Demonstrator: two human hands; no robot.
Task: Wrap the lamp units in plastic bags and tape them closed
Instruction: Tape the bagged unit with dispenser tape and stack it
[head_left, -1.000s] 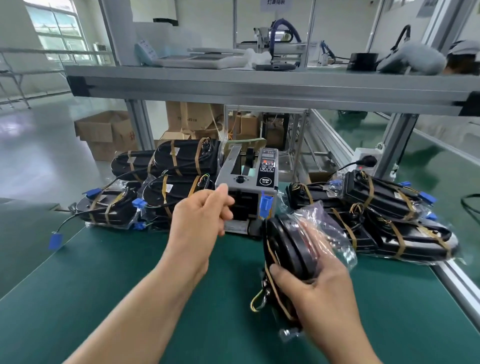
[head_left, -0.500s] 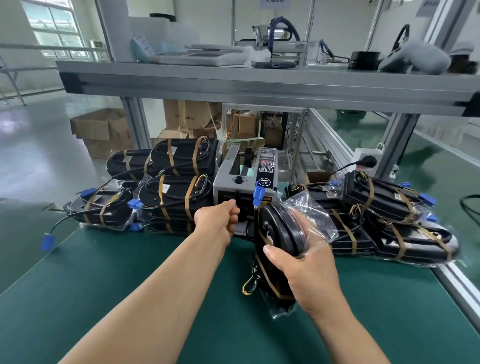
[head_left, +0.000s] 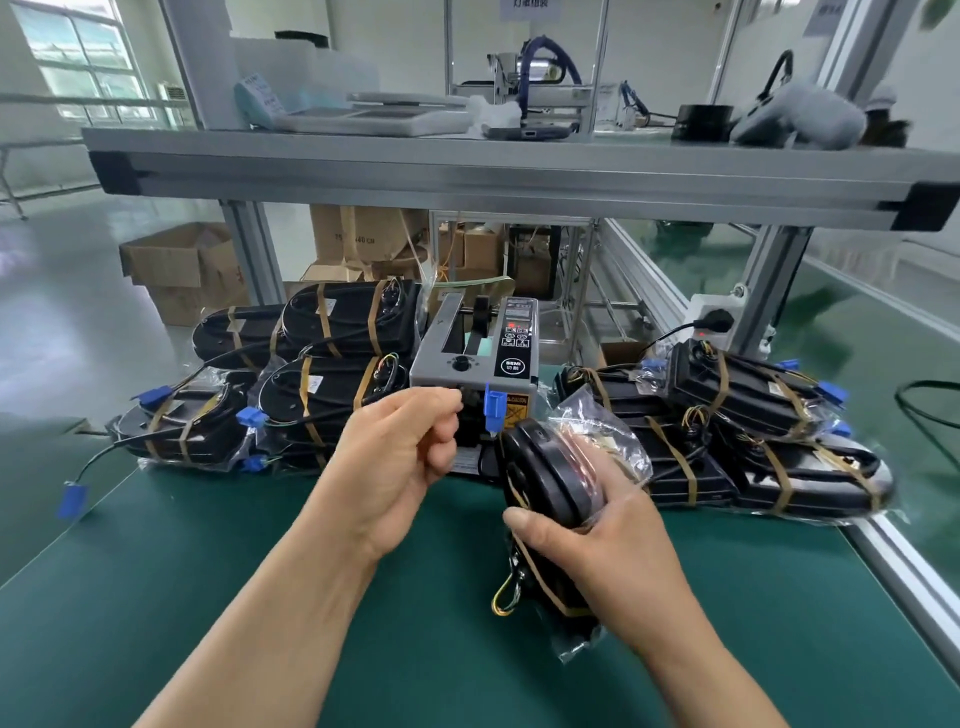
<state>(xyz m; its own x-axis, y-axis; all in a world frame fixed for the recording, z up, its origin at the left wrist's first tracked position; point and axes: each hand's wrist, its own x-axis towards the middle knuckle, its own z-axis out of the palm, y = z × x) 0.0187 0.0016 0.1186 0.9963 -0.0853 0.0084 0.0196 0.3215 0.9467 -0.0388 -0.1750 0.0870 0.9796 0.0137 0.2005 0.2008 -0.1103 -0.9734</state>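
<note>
— Where do we have the lamp unit right now?
— In our right hand. We grip it with the thumb across the near side and the fingers round the far side, which show through the plastic bag. The lamp stands on edge, a little tilted, its low end down by the green table. Whether it touches the table we cannot tell. Brown tape bands cross the lamp, and the bag's loose mouth sticks up above our fingers.
— And our left hand?
— Curled, with thumb and forefinger pinched together right at the mouth of the tape dispenser. Whether a strip of tape lies between them we cannot tell.
— What lies around us?
— The dispenser stands at the back of the table, in the middle. A blue plug is upright just in front of it, above the lamp's top. A pile of bagged lamps lies to its left and another pile to its right. A metal shelf runs overhead, and cardboard boxes stand on the floor behind.
</note>
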